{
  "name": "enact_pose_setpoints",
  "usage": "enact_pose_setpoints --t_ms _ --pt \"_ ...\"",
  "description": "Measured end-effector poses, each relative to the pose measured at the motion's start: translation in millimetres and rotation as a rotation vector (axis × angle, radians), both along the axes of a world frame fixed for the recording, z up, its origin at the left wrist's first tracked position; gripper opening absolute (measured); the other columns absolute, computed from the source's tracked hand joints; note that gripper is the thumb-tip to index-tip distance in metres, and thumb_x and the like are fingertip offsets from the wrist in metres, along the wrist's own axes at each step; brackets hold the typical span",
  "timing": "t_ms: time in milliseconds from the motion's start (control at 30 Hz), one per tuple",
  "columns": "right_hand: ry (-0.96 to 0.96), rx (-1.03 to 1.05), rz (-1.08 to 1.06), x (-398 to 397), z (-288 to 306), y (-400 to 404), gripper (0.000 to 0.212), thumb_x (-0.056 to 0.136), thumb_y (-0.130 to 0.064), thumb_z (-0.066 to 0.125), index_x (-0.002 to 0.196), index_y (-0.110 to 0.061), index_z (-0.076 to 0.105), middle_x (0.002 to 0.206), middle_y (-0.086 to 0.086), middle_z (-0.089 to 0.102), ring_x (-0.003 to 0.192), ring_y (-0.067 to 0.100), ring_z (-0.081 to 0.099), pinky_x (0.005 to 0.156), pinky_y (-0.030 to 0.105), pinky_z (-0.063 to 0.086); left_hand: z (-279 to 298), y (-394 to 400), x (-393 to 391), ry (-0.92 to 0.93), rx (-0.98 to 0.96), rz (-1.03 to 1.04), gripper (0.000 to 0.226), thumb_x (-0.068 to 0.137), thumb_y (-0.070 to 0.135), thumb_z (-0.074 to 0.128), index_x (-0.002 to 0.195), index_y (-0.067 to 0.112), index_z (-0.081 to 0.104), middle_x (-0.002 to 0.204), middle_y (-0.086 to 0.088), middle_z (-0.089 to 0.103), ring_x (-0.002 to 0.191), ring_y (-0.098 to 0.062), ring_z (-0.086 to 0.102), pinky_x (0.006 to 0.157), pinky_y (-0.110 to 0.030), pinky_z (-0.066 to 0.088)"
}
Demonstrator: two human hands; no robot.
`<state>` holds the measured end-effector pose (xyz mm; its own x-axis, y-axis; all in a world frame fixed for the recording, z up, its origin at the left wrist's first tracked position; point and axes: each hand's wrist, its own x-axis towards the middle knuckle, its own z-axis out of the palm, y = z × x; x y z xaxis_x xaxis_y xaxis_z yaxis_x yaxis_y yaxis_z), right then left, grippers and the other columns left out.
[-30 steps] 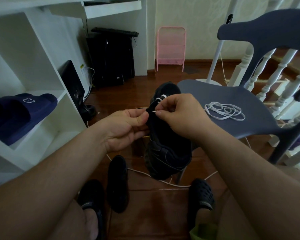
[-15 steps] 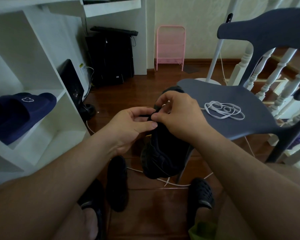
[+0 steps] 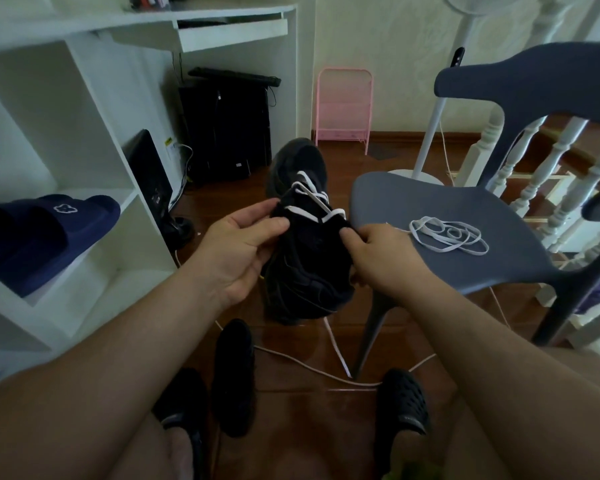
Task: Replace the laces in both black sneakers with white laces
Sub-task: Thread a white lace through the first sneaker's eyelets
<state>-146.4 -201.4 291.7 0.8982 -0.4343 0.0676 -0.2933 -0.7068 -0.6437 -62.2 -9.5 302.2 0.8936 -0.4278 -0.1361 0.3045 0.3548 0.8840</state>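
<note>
Black sneaker held mid-air over wood floor, white lace partly threaded. Left hand and right hand both pinching its collar. Spare lace on grey chair; white shelving left.

No words, brand names or numbers can be read anywhere in view. The one clear sign is a small white flower-shaped outline on the strap of the navy slide sandal on the shelf, well to the left of the hands' hold on the sneaker. A small yellow sticker and a pale label mark the dark equipment beyond that hold, too small to read.
</note>
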Motion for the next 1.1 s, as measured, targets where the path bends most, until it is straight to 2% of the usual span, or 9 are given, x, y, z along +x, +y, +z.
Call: enact_pose_setpoints --t_ms 133,267,400,500,567,633,800,1000,1100 --pt "-0.209 -0.012 -0.1 6.1 -4.8 9.7 0.044 0.108 -0.033 0.043 0.068 -0.015 0.041 0.064 0.002 0.048 0.062 0.019 0.047 0.054 0.036 0.031 -0.2 -0.4 -1.4 0.031 -0.062 0.004 0.022 0.092 0.01 0.07 0.114 0.01 0.071 0.095 -0.004 0.08 0.085 -0.012 0.077 0.079 -0.027 0.063" --pt "-0.35 -0.152 -0.119 5.8 -2.0 3.5 0.04 0.108 -0.033 0.04 0.075 -0.012 0.047 0.069 0.002 0.051 0.064 0.018 0.049 0.056 0.039 0.029 -5.5 14.1 28.8 0.197 -0.002 0.167 0.012 0.094 0.009 0.072 0.105 0.012 0.071 0.081 -0.002 0.077 0.077 -0.011 0.072 0.076 -0.03 0.062" --pt "-0.435 -0.209 -0.155 3.1 1.7 -9.2 0.04 0.109 -0.03 0.042 0.076 -0.008 0.047 0.069 0.004 0.05 0.062 0.016 0.046 0.058 0.038 0.027 -6.6 56.8 75.8 0.284 0.056 0.431 0.013 0.096 0.01 0.072 0.106 0.019 0.069 0.097 -0.002 0.072 0.079 -0.011 0.071 0.074 -0.036 0.065" --pt "-0.487 -0.169 -0.163 2.0 1.8 -10.3 0.04 0.109 -0.027 0.043 0.072 -0.011 0.043 0.066 0.002 0.047 0.061 0.012 0.044 0.054 0.025 0.028 -9.0 51.3 65.5 0.203 0.248 0.209 0.009 0.098 0.026 0.071 0.107 0.023 0.072 0.099 0.0 0.073 0.081 -0.013 0.068 0.067 -0.033 0.059" --pt "-0.503 -0.179 -0.152 3.2 1.8 -6.4 0.04 0.109 -0.028 0.044 0.073 -0.01 0.044 0.066 0.001 0.047 0.062 0.012 0.045 0.055 0.027 0.027 -9.3 32.6 42.0 0.153 0.333 -0.068 0.031 0.093 0.044 0.068 0.114 0.021 0.074 0.107 0.001 0.077 0.092 -0.019 0.07 0.072 -0.034 0.054" --pt "-0.509 -0.194 -0.132 4.9 0.8 -1.9 0.04 0.109 -0.029 0.044 0.073 -0.011 0.044 0.066 0.0 0.046 0.062 0.013 0.044 0.055 0.032 0.027 -10.7 14.3 23.1 0.087 0.327 -0.198 0.047 0.085 0.052 0.068 0.121 0.021 0.073 0.116 0.002 0.077 0.104 -0.024 0.071 0.077 -0.035 0.052" --pt "-0.572 -0.282 -0.1 6.1 -1.8 5.1 0.036 0.107 -0.03 0.046 0.073 -0.017 0.039 0.067 -0.01 0.036 0.061 0.014 0.036 0.054 0.028 0.023 -13.0 0.1 17.1 0.014 0.231 -0.025 0.011 0.096 0.035 0.071 0.105 0.028 0.074 0.1 0.008 0.078 0.097 -0.019 0.07 0.077 -0.033 0.048" --pt "-0.634 -0.369 -0.085 8.1 -6.5 8.4 0.033 0.105 -0.032 0.045 0.075 -0.019 0.04 0.071 -0.007 0.04 0.06 0.016 0.038 0.053 0.029 0.024 -17.2 1.9 20.2 0.095 0.25 -0.035 0.024 0.093 0.039 0.075 0.109 0.022 0.074 0.102 0.005 0.078 0.107 -0.021 0.071 0.087 -0.04 0.051" --pt "-0.616 -0.374 -0.081 7.9 -8.3 8.8 0.033 0.105 -0.032 0.046 0.076 -0.018 0.045 0.073 -0.007 0.042 0.061 0.016 0.04 0.056 0.03 0.027 -17.6 0.3 16.6 0.055 0.254 -0.004 0.013 0.1 0.032 0.068 0.094 0.021 0.07 0.095 0.004 0.076 0.104 -0.018 0.068 0.084 -0.039 0.051"
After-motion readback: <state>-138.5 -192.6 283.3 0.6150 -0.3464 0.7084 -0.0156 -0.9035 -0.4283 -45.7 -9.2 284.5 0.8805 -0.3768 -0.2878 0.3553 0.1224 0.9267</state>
